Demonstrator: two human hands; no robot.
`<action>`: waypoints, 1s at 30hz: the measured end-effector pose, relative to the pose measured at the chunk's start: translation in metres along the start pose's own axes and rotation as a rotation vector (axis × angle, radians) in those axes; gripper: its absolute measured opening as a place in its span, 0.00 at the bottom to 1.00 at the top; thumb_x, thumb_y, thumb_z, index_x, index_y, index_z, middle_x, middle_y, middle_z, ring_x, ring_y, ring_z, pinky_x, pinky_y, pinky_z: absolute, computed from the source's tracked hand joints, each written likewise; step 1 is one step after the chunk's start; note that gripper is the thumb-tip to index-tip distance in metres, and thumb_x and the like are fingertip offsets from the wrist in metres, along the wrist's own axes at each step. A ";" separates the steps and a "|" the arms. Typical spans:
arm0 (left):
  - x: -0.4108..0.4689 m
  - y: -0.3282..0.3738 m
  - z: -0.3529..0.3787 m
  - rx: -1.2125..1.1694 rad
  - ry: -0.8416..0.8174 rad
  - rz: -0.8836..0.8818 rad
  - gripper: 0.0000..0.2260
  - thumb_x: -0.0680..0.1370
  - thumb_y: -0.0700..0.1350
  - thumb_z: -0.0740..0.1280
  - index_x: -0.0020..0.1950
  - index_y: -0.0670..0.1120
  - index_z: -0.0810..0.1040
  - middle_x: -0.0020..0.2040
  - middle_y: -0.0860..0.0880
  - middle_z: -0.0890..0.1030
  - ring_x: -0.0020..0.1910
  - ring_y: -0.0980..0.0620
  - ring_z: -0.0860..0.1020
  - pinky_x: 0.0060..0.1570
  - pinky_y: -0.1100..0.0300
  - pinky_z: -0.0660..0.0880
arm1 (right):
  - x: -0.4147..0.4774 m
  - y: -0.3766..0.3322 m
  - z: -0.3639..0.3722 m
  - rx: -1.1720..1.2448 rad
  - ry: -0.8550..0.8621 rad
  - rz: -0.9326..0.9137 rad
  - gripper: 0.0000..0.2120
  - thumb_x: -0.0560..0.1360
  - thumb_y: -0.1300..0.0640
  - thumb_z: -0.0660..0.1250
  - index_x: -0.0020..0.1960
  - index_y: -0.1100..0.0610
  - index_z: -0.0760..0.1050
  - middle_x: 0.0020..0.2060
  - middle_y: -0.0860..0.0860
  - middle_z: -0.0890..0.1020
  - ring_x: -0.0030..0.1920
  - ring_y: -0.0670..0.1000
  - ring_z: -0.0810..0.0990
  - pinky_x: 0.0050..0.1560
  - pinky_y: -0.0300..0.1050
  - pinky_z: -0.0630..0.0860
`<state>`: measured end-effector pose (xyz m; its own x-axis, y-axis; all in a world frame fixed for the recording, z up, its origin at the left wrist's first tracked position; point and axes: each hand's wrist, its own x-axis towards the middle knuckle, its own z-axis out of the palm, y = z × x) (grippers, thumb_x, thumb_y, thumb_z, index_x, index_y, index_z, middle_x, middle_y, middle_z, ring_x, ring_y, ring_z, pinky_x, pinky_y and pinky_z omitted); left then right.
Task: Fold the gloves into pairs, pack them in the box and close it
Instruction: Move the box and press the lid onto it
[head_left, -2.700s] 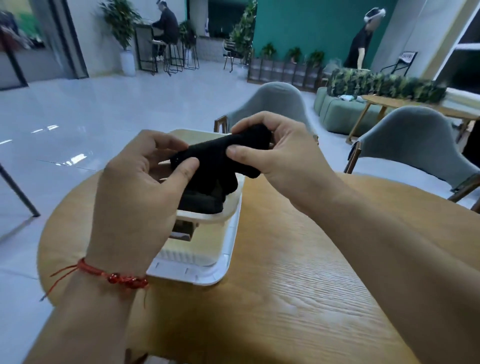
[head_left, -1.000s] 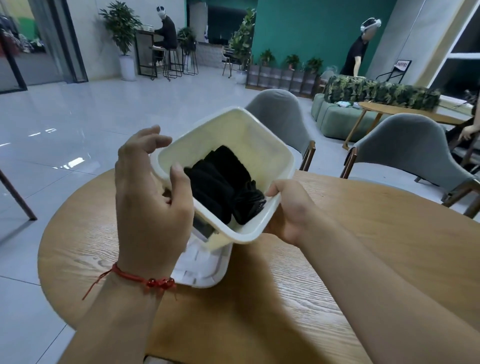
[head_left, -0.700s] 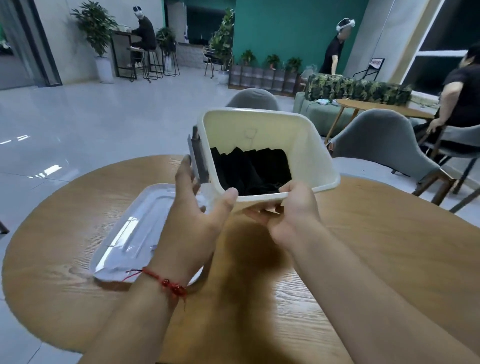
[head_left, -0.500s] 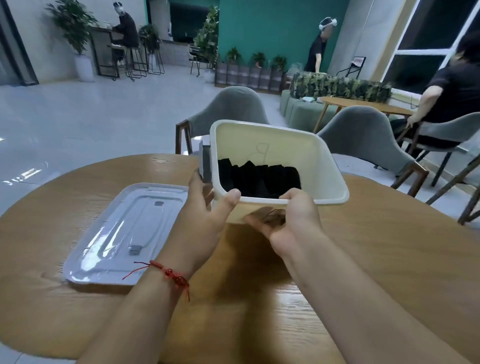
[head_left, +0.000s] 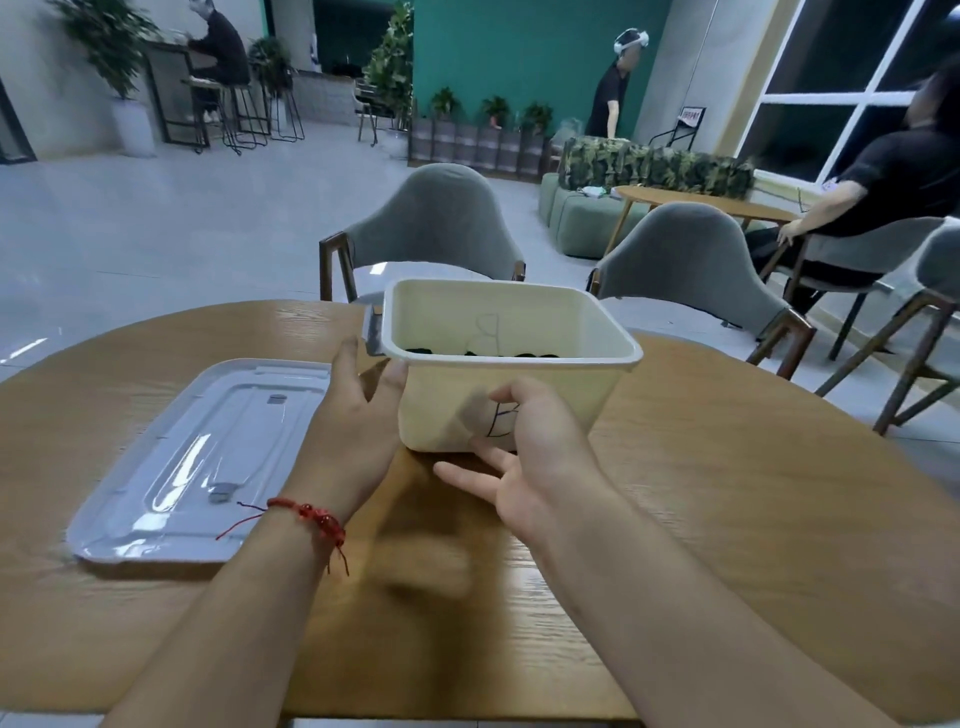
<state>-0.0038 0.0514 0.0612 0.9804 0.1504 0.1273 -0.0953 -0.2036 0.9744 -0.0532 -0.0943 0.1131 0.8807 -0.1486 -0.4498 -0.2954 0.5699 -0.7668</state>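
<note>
Both hands spread, nothing in either grip: left hand (head_left: 358, 415), right hand (head_left: 530, 447) beside box (head_left: 550, 400) on table (head_left: 727, 493). Risk: lid (head_left: 171, 467) (lying left) seated crooked, pinching gloves (head_left: 524, 355).

Soft, even indoor light falls from above, throwing blurred shadows of both arms onto the counter (head_left: 727, 493), bright glare streaks the clear lid (head_left: 197, 462), the right hand (head_left: 535, 457) is motion-smeared, and wide-angle distortion bends the window frames (head_left: 852, 93) at the edges.
</note>
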 end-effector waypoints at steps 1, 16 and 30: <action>-0.003 0.001 -0.002 0.028 0.005 0.014 0.29 0.85 0.61 0.61 0.84 0.61 0.54 0.67 0.64 0.77 0.67 0.58 0.72 0.67 0.55 0.67 | 0.000 0.001 -0.002 -0.007 -0.008 0.000 0.08 0.79 0.62 0.65 0.56 0.52 0.76 0.58 0.53 0.77 0.62 0.60 0.81 0.52 0.69 0.84; -0.016 -0.044 -0.069 1.044 -0.056 -0.027 0.18 0.75 0.69 0.68 0.55 0.58 0.74 0.53 0.55 0.75 0.59 0.51 0.73 0.52 0.51 0.76 | 0.002 0.048 0.017 -0.079 -0.049 0.109 0.08 0.79 0.61 0.66 0.55 0.51 0.76 0.60 0.52 0.77 0.63 0.58 0.81 0.48 0.59 0.86; -0.012 -0.028 -0.089 0.942 0.486 0.406 0.03 0.80 0.37 0.67 0.53 0.40 0.75 0.48 0.38 0.77 0.48 0.35 0.74 0.44 0.39 0.75 | -0.003 0.022 0.035 -0.696 -0.417 -0.511 0.12 0.80 0.61 0.71 0.59 0.46 0.83 0.55 0.43 0.84 0.50 0.44 0.83 0.50 0.54 0.87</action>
<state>-0.0279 0.1412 0.0486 0.7162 0.2248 0.6607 -0.0222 -0.9389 0.3435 -0.0492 -0.0535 0.1133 0.9854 0.1296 0.1107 0.1255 -0.1121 -0.9857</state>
